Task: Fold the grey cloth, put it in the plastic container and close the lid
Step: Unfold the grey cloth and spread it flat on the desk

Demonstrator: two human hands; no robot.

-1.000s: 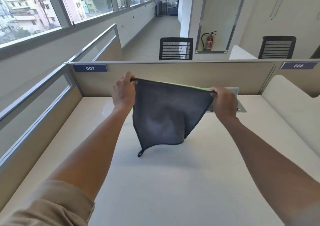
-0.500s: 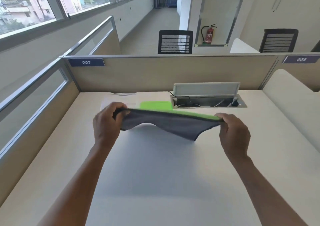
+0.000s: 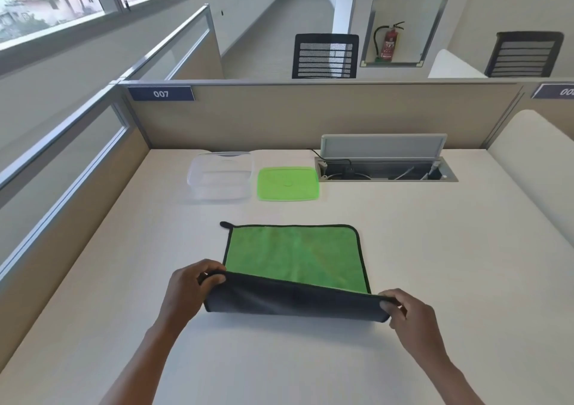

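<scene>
The cloth [image 3: 295,258] lies on the white desk, green side up, with a dark grey back and a black hem. Its near edge is lifted and curled over, showing the grey side. My left hand [image 3: 189,286] pinches the near left corner and my right hand [image 3: 407,314] pinches the near right corner. A small hanging loop sticks out at the far left corner. Beyond the cloth stands the clear plastic container [image 3: 220,176], open and empty. Its green lid [image 3: 288,183] lies flat on the desk just right of it.
An open cable box [image 3: 385,168] with a raised grey flap is set into the desk at the back right. Beige partitions [image 3: 310,115] wall the desk at the back and left. A white rounded divider [image 3: 534,162] stands on the right.
Both hands lowered the cloth from hanging in the air onto the desk and drew nearer. The far part now lies flat, green side up. The container and lid came into sight.
</scene>
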